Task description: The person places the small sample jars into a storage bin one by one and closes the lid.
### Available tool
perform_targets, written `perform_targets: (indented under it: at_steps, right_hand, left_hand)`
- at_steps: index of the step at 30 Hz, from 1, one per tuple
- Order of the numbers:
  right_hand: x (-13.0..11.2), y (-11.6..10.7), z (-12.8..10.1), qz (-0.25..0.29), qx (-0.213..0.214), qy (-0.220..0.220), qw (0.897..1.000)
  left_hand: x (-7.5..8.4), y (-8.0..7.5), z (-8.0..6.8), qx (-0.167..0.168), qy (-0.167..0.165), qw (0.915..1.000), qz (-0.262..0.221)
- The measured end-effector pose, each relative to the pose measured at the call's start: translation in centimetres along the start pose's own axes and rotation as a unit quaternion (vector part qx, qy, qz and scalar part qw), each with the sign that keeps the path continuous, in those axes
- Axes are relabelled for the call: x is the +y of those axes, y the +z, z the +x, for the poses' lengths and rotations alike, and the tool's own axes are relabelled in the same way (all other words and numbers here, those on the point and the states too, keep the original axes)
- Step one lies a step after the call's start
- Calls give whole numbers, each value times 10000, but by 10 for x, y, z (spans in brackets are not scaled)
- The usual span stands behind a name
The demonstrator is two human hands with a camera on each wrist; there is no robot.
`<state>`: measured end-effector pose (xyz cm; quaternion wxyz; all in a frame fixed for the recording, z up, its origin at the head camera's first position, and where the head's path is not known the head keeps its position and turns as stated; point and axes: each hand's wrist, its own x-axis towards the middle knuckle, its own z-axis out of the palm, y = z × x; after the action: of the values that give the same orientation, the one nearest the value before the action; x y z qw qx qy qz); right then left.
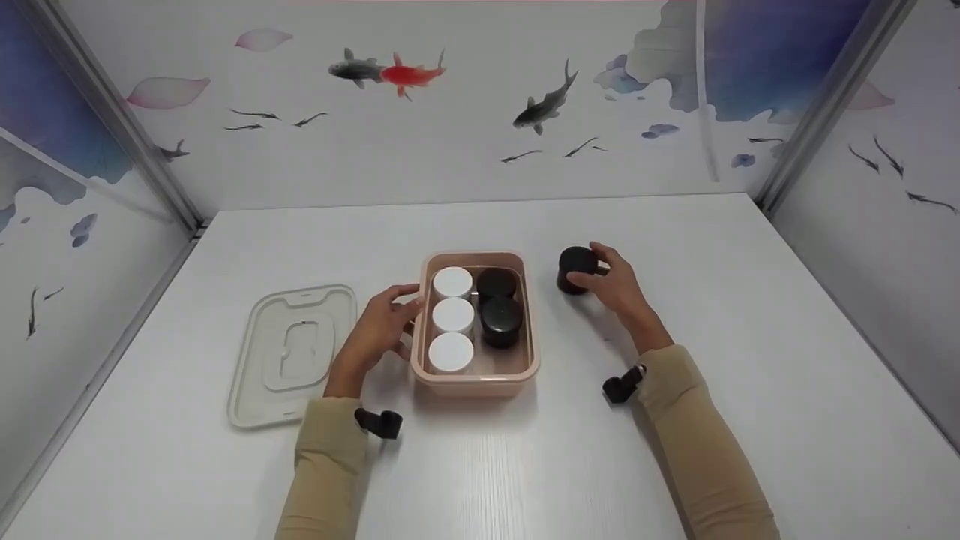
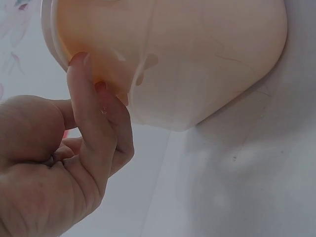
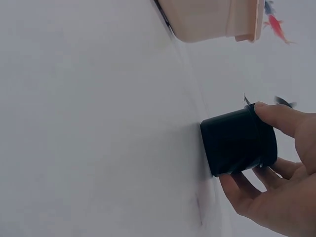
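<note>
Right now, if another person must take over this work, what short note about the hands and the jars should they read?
Left hand: fingers rest against the left wall of the pink box, steadying it.
Right hand: grips one black jar, which stands on the table to the right of the box.
In the box: three white-lidded jars in the left row, two black jars in the right row.
The clear lid lies flat on the table, left of the box.
Done: five jars sit in the box. Left: the front right place is free, one black jar is outside, and the lid is off.
</note>
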<state>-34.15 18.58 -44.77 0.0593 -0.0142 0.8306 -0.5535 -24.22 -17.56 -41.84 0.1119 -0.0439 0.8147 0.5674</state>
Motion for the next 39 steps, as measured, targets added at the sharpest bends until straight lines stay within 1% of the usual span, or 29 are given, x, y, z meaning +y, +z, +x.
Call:
perform_targets:
  at_steps: [5,16,21,24,27,32,39]
  right_hand:
    - [-2,0,-2,58,169,-64,9998]
    - [-17,-2,-10,-44,177,-429,9989]
    - [-36,-4,-21,99,104,-634,9979]
    - [-53,-4,-30,137,13,-908,9958]
    - [-67,-3,-42,143,-84,-1195,9927]
    - [-85,-1,-59,-25,-200,-1527,9881]
    - [-99,3,-76,-377,-333,-1811,9822]
  left_hand:
    - [1,0,0,17,22,10000,62]
    - [0,3,3,-11,-69,9999,127]
    - [0,2,3,6,-88,9999,138]
    - [-1,0,1,45,-80,9998,147]
    - [-1,-1,0,15,-36,9999,92]
    - [-1,-1,-1,-53,91,9999,-10]
    - [-1,-1,0,-42,-25,10000,32]
